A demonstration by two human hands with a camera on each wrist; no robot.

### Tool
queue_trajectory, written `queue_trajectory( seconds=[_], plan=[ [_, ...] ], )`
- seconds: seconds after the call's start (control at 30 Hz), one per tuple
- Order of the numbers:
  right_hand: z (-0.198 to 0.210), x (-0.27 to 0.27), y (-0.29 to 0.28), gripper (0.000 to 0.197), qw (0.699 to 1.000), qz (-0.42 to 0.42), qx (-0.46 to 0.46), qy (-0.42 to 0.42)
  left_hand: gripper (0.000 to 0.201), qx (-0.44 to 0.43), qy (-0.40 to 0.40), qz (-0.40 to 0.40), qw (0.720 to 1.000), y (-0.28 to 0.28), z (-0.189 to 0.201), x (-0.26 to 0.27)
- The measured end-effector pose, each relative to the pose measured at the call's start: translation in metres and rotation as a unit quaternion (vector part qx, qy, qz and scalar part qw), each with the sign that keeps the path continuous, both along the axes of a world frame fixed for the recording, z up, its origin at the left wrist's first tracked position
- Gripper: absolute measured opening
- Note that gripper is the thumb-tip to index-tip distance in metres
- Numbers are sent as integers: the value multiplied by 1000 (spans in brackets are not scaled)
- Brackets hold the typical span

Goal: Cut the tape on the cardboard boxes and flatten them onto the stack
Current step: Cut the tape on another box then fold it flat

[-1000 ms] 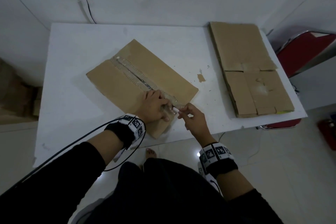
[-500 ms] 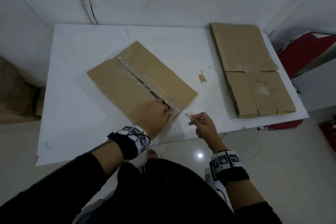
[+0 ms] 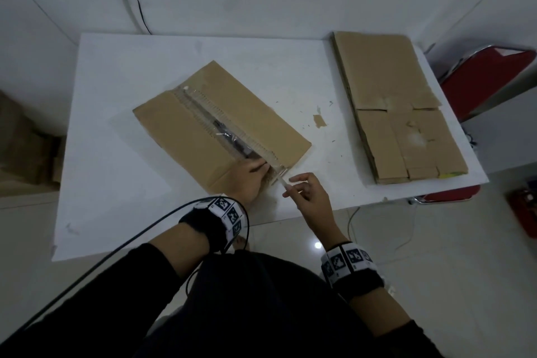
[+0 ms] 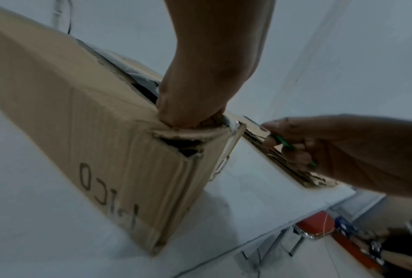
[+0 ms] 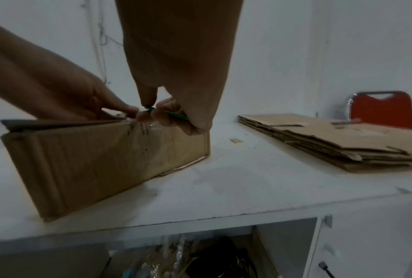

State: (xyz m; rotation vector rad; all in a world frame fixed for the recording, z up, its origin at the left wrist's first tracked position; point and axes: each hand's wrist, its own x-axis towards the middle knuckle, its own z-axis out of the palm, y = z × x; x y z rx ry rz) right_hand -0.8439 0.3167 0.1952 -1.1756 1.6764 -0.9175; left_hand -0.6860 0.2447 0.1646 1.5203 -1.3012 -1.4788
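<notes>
A brown cardboard box (image 3: 220,131) lies slantwise on the white table (image 3: 116,183). Clear tape (image 3: 223,132) runs along its top seam, which gapes dark in the middle. My left hand (image 3: 252,177) presses down on the near end of the left flap, fingertips at the seam. My right hand (image 3: 299,187) pinches a green-handled cutter (image 5: 174,114), its pale blade (image 3: 282,180) touching the taped near end of the seam. A stack of flattened boxes (image 3: 398,107) lies at the table's right side.
A small cardboard scrap (image 3: 319,120) and crumbs lie between the box and the stack. A red chair (image 3: 488,78) stands beyond the table's right edge. More cardboard (image 3: 23,148) sits on the floor at the left. A shelf (image 5: 200,254) under the table holds clutter.
My right hand drew back from the box toward me half a second ago, and has now returned with the cutter to the near end of the seam. My left hand stayed on the flap.
</notes>
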Motion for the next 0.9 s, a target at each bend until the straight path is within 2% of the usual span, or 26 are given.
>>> queue_trajectory(
  seconds=[0.13, 0.27, 0.43, 0.5, 0.57, 0.7, 0.77, 0.9],
  plan=[
    [0, 11, -4, 18, 999, 39, -7, 32, 16, 41, 71, 27, 996, 5, -2, -3],
    [-4, 18, -11, 22, 997, 50, -11, 66, 45, 97, 76, 57, 991, -4, -10, -4],
    [-9, 24, -9, 34, 990, 52, -8, 128, 38, 102, 83, 60, 990, -5, -12, -5],
    [-7, 27, -5, 37, 986, 51, -16, 156, 29, 98, 81, 60, 990, -4, -9, -4],
    [-9, 32, -5, 32, 980, 51, -23, 189, 23, 91, 82, 64, 990, -2, -3, -4],
    [-15, 39, -13, 8, 977, 34, -18, 209, 33, 96, 102, 62, 988, -2, -1, -4],
    [-17, 39, -12, 12, 975, 27, -19, 222, 29, 105, 94, 67, 988, -2, 0, -6],
    [-14, 29, -7, 29, 964, 34, -23, 262, 41, 104, 88, 80, 987, 1, -12, -7]
  ],
)
